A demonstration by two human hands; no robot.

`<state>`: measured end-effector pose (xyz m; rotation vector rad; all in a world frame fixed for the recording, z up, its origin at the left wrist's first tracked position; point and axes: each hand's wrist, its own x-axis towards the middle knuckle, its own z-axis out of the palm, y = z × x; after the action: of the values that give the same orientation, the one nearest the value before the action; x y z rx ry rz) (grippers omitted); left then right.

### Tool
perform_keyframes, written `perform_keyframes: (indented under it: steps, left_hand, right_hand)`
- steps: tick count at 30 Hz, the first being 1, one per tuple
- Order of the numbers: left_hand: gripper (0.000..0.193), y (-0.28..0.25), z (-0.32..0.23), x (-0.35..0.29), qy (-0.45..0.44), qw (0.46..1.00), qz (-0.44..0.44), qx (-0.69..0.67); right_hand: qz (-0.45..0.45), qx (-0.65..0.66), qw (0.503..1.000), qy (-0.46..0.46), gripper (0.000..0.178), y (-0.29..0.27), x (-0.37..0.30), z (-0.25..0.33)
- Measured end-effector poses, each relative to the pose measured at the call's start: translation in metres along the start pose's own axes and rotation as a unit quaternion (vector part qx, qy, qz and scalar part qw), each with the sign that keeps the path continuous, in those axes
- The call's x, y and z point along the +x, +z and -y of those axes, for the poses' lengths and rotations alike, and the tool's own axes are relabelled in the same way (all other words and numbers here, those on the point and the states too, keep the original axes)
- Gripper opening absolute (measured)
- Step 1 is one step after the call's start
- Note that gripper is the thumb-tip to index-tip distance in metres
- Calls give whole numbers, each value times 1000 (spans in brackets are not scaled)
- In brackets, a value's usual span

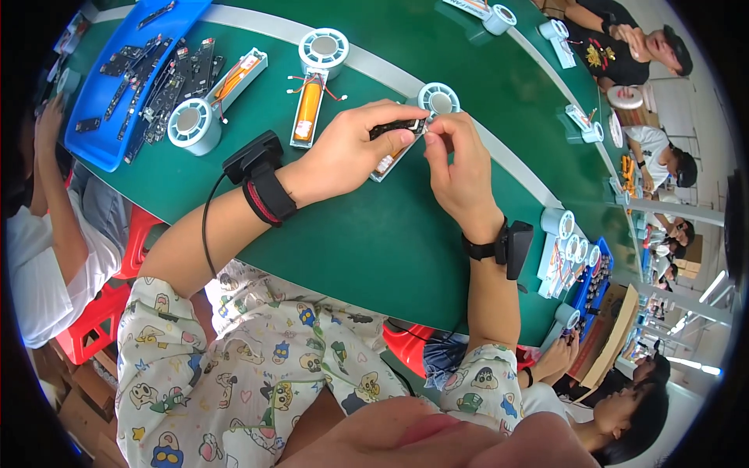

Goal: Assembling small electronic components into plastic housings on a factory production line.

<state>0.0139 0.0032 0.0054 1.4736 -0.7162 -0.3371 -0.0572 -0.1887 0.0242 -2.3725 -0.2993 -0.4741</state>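
While our left hand [347,148] pinches a black board [398,127] between thumb and fingers, we hold it just above the white fan case [406,144] that lies on the green table [374,234]. The board's long axis runs roughly left to right in the head view, tilted slightly up toward the far right, and its free end points straight at our right hand [460,168]. That hand sits just beside this end, fingertips pressed together on something too small to make out, perhaps a wire or a screw. So the work lies between the two hands, with the right one nearer the end being handled and the left one steadying the other end. The case's round housing [438,100] shows just beyond our fingers. Similar cases, one with an orange cell [308,109], lie farther left by a blue tray [117,86].
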Motion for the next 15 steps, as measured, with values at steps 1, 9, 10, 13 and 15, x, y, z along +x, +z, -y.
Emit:
perform_keyframes:
  steps: [1, 9, 10, 13, 15]
  left_hand:
    - [30, 0, 0, 0, -1, 1000, 1, 0]
    - [32, 1, 8, -2, 107, 988, -35, 107]
    - [32, 3, 8, -3, 123, 984, -45, 121]
    - [32, 5, 9, -5, 155, 974, -68, 152]
    - [31, 7, 10, -6, 187, 960, -76, 193]
  right_hand:
    - [-1, 0, 1000, -3, 7, -1, 0, 0]
    - [4, 260, 943, 208, 10, 4, 0, 14]
    - [5, 262, 943, 207, 10, 4, 0, 17]
    - [-19, 365, 894, 261, 14, 3, 1, 28]
    - [-26, 373, 889, 265, 15, 6, -3, 28]
